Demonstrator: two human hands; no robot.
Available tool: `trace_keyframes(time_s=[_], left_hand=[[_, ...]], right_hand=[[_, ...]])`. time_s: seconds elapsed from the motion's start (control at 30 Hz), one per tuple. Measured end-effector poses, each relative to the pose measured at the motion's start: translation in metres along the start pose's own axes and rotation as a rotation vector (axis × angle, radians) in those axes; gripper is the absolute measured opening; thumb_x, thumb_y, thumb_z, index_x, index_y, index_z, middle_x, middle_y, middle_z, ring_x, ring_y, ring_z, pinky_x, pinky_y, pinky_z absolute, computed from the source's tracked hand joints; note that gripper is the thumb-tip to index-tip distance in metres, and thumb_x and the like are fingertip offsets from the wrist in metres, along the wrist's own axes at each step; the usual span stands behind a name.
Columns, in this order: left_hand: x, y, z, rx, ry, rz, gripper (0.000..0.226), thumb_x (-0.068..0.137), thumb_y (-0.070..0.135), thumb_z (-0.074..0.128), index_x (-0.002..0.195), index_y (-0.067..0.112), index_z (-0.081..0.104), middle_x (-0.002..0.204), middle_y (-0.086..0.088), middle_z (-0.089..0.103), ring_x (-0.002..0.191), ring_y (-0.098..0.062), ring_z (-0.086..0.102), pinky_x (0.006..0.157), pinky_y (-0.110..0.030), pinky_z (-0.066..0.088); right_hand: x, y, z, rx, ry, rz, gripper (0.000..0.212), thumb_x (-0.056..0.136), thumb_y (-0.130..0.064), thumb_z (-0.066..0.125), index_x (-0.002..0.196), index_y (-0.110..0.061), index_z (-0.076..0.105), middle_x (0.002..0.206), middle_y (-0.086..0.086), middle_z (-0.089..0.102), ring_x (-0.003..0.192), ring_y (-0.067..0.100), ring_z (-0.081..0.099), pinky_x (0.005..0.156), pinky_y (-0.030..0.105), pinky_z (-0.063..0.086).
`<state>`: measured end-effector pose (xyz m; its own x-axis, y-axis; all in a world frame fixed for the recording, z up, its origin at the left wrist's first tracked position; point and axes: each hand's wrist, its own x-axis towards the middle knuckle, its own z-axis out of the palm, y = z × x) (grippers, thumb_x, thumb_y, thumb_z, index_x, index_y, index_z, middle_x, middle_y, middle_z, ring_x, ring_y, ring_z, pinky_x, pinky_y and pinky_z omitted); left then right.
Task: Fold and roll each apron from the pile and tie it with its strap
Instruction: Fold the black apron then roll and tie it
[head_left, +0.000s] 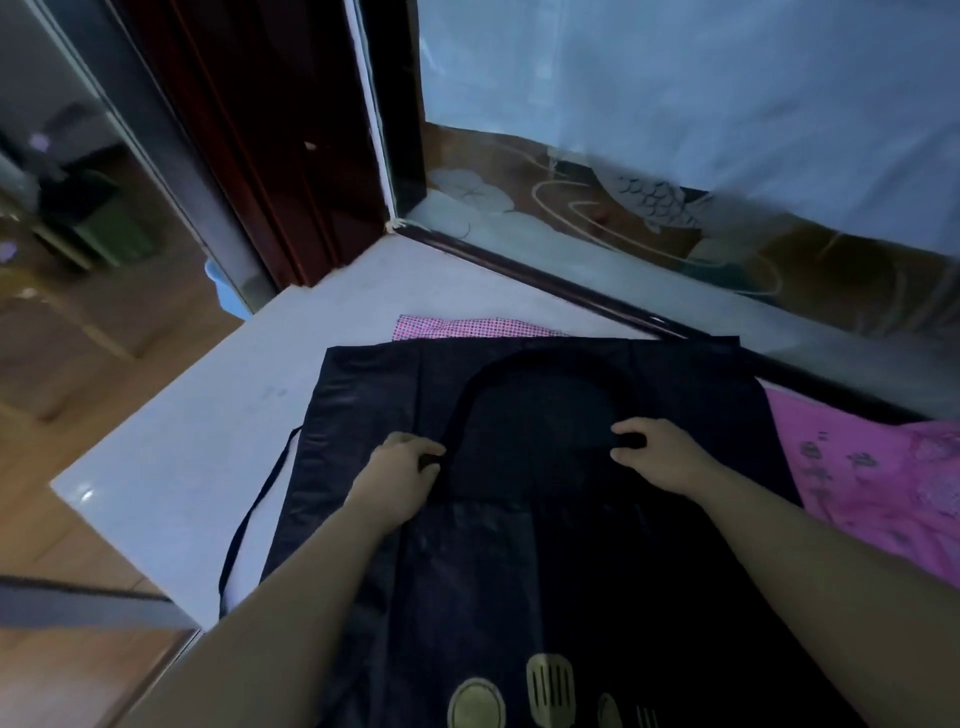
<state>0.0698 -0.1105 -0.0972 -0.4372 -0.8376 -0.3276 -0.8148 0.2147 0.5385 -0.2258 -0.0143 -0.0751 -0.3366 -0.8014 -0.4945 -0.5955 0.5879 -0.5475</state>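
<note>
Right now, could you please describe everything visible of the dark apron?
The dark apron is navy, slightly glossy cloth, spread flat on the white table over pink cloths. Gold utensil prints mark its near end. Its neck strap arches across it, ends pinched by the left hand and right hand. A tie strap trails left.

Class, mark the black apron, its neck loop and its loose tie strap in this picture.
Black apron (519, 571), head view: middle of the cloth.
Neck loop (545, 358), head view: top of the arch.
Tie strap (251, 512), head view: halfway along, left of apron.
</note>
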Motion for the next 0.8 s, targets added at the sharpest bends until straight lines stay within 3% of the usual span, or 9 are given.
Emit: trace_keyframes(time_s=[0.1,0.27,0.4,0.5,0.6,0.7,0.8], left_hand=[[0.029,0.005,0.004,0.006,-0.057,0.027,0.03,0.096,0.021,0.054,0.125,0.019,0.061,0.137,-0.006,0.046,0.124,-0.019,0.047,0.106,-0.025,0.035],[0.067,0.018,0.015,0.052,-0.038,0.024,0.037,0.098,0.026,0.051,0.134,0.019,0.053,0.145,-0.003,0.031,0.132,-0.023,0.034,0.109,-0.032,0.035],[0.08,0.028,0.022,0.015,0.034,0.067,0.051,0.1,0.026,0.048,0.147,0.011,0.034,0.15,0.0,0.026,0.137,-0.02,0.028,0.109,-0.026,0.03],[0.081,0.036,0.018,-0.138,0.201,0.138,0.048,0.098,0.016,0.051,0.144,0.009,0.04,0.146,-0.001,0.035,0.13,-0.013,0.038,0.102,-0.008,0.023],[0.09,0.049,0.003,-0.244,0.472,0.215,0.041,0.094,0.004,0.054,0.135,0.006,0.052,0.129,0.002,0.046,0.117,-0.006,0.042,0.094,0.004,0.022],[0.109,0.055,0.003,-0.16,0.378,0.154,0.045,0.094,0.009,0.054,0.139,0.008,0.047,0.138,-0.004,0.045,0.125,-0.018,0.041,0.1,-0.01,0.024],[0.118,0.051,0.014,-0.031,0.161,0.06,0.055,0.096,0.018,0.053,0.147,0.01,0.033,0.152,-0.005,0.032,0.134,-0.026,0.032,0.11,-0.029,0.025]], right_hand=[[0.024,-0.006,0.005,-0.017,0.0,0.018,0.043,0.092,-0.025,0.06,0.133,-0.018,0.052,0.144,0.01,0.04,0.126,0.024,0.045,0.098,0.023,0.035],[0.051,-0.011,0.009,-0.1,0.126,0.105,0.043,0.095,-0.031,0.055,0.137,-0.026,0.048,0.156,0.01,0.017,0.14,0.032,0.017,0.113,0.037,0.022],[0.063,-0.021,0.014,-0.083,0.143,-0.012,0.048,0.096,-0.027,0.052,0.141,-0.013,0.042,0.151,0.006,0.03,0.136,0.024,0.03,0.111,0.03,0.023],[0.064,-0.033,0.014,0.036,0.247,-0.171,0.043,0.096,-0.018,0.053,0.138,-0.01,0.046,0.143,0.003,0.042,0.128,0.013,0.04,0.104,0.015,0.024],[0.07,-0.047,0.002,0.099,0.443,-0.291,0.039,0.095,-0.013,0.053,0.134,-0.011,0.051,0.135,0.001,0.049,0.116,0.005,0.043,0.098,0.013,0.028],[0.091,-0.051,-0.004,0.061,0.414,-0.258,0.045,0.095,-0.018,0.053,0.139,-0.011,0.045,0.141,0.003,0.045,0.126,0.016,0.043,0.106,0.025,0.032],[0.11,-0.043,0.0,-0.153,0.201,-0.103,0.059,0.094,-0.03,0.053,0.146,-0.014,0.032,0.152,0.006,0.031,0.134,0.026,0.034,0.111,0.041,0.03]])
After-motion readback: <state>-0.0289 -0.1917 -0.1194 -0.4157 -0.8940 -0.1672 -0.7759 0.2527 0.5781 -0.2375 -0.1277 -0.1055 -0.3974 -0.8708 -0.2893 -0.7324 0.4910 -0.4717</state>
